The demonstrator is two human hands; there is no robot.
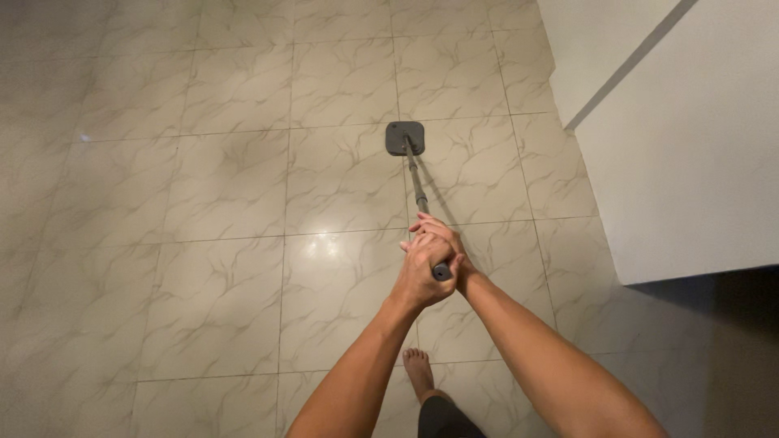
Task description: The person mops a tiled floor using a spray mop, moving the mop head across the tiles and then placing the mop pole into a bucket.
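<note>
A mop with a square grey head (405, 137) rests flat on the tiled floor ahead of me. Its thin grey pole (416, 180) runs back from the head to my hands. My left hand (419, 274) is wrapped around the pole's top end, whose round tip shows beside the thumb. My right hand (444, 237) grips the same pole just above, its fingers laid over the left hand. Both arms reach forward from the bottom of the view.
The floor is glossy beige marble-look tile (211, 268) with a light glare near the hands. A white wall corner (682, 146) juts in at the right. My bare foot (419, 369) stands on the tile below my hands.
</note>
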